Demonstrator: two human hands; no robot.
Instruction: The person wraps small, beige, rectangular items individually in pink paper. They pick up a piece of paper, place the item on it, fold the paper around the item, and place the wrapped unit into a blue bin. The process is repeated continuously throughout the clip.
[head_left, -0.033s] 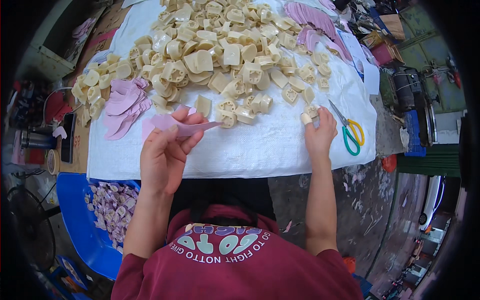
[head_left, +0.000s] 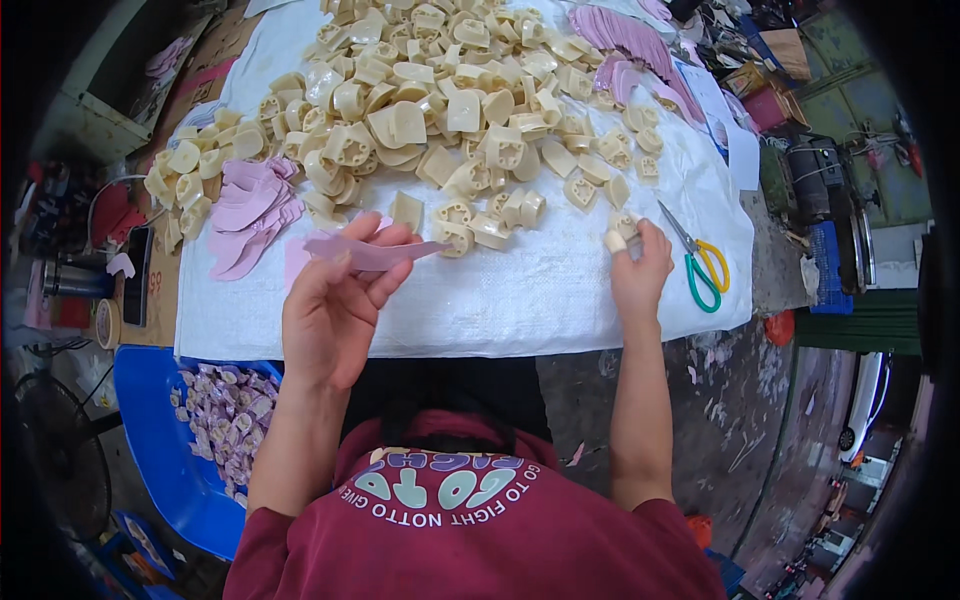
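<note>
My left hand (head_left: 335, 315) is closed on a thin pink cut piece (head_left: 375, 255), of leather-like sheet, lifted above the white-covered table. Its pointed end reaches out to the right. At the right front of the table, my right hand (head_left: 642, 275) has its thumb and fingers round a small cream plastic piece (head_left: 622, 222), which looks like a moulded shoe heel. A pale cover wraps the tip of its thumb. Beyond both hands lies a big heap of similar cream pieces (head_left: 400, 120). Just left of my left hand is a stack of pink cut pieces (head_left: 250, 205).
Green-and-yellow-handled scissors (head_left: 705, 265) lie right of my right hand. More pink pieces (head_left: 625, 35) are fanned out at the far right. A blue tub (head_left: 150, 440) holding pink-covered pieces stands lower left. A phone (head_left: 137, 275) and tape roll (head_left: 107, 323) sit at the left edge.
The pink piece in my left hand has tipped slightly, and its near edge looks flatter. My right hand has barely shifted at the cream piece.
</note>
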